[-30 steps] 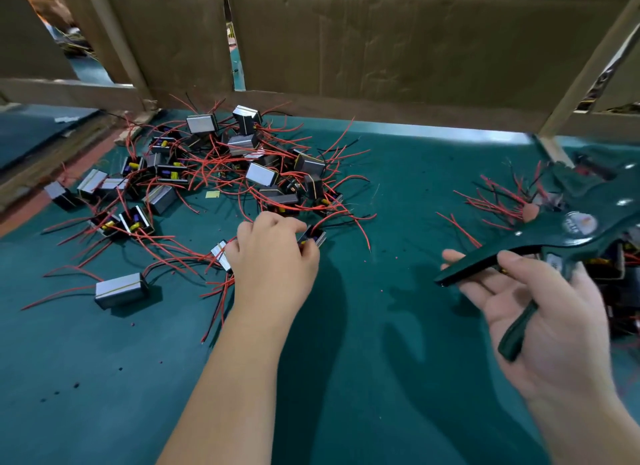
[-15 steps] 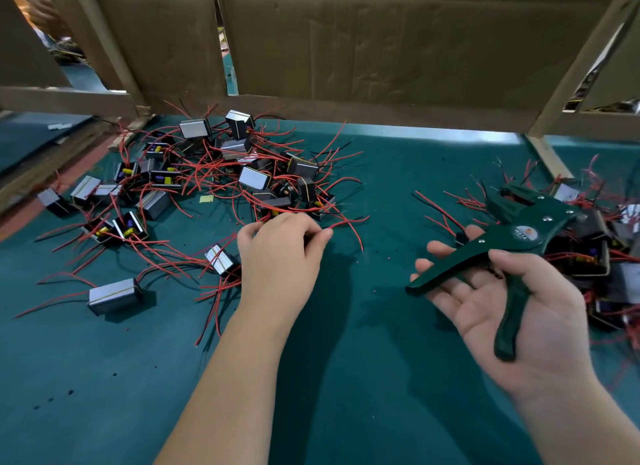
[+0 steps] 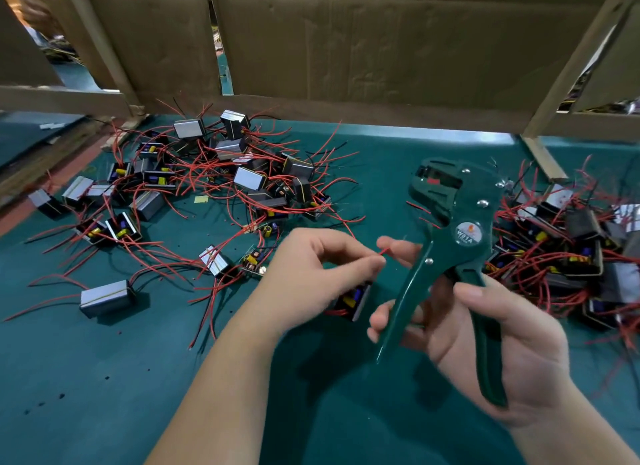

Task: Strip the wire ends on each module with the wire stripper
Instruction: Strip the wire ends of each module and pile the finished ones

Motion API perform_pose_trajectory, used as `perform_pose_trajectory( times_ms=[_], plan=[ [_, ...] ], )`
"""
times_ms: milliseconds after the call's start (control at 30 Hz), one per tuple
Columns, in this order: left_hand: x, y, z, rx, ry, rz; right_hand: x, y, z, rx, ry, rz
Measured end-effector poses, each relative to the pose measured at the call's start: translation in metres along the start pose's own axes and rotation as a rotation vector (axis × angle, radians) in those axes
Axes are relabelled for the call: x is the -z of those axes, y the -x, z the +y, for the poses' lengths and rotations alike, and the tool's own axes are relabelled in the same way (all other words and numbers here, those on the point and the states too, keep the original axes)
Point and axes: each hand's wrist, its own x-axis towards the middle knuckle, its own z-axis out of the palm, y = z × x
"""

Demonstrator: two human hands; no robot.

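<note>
Bare mat (image 3: 377,177) between left heap (image 3: 221,184), right heap (image 3: 568,246)

Lighting: even, mod. bright, overhead.
Glare band at mat (image 3: 381,174) far edge, soft shadows nearer; frame edges bowed, pic slightly soft.

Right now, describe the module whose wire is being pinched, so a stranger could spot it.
On the green mat, between the two piles, find the left hand. The module just beneath it is the only one whose red wire that hand pinches.
</note>
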Motion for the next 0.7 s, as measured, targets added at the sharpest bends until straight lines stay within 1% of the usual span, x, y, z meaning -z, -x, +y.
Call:
perform_pose_trajectory(
  times_ms=[67, 200, 333, 467, 533, 567, 600, 633, 667, 700],
  plan=[
    [-0.002, 0.001, 0.000, 0.003, -0.021, -0.026, -0.005, -0.001, 0.002, -0.020, 0.032, 0.045],
    [-0.003, 0.000, -0.001, -0.006, -0.032, 0.043, -0.006, -0.001, 0.006, -0.011, 0.096, 0.104],
    [-0.007, 0.000, 0.000, 0.046, 0.070, 0.081, -0.004, -0.002, 0.006, 0.000, 0.070, 0.082],
    [-0.008, -0.003, 0.001, 0.095, 0.168, 0.180, -0.002, 0.001, 0.005, -0.005, 0.062, 0.131],
    [-0.006, -0.004, 0.001, 0.105, 0.192, 0.216, 0.004, -0.005, 0.000, -0.062, -0.042, 0.059],
    [-0.005, -0.004, 0.002, 0.116, 0.222, 0.223, 0.001, -0.007, -0.007, -0.116, -0.202, -0.034],
    [-0.004, -0.004, 0.003, 0.125, 0.259, 0.225, -0.002, -0.010, -0.013, -0.170, -0.309, -0.085],
    [-0.002, -0.004, 0.004, 0.130, 0.298, 0.231, -0.004, -0.009, -0.014, -0.163, -0.405, -0.109],
    [-0.001, -0.004, 0.005, 0.132, 0.338, 0.240, -0.007, -0.010, -0.015, -0.105, -0.433, -0.194],
    [0.001, -0.004, 0.005, 0.130, 0.374, 0.247, -0.007, -0.009, -0.010, -0.027, -0.306, -0.173]
  ],
)
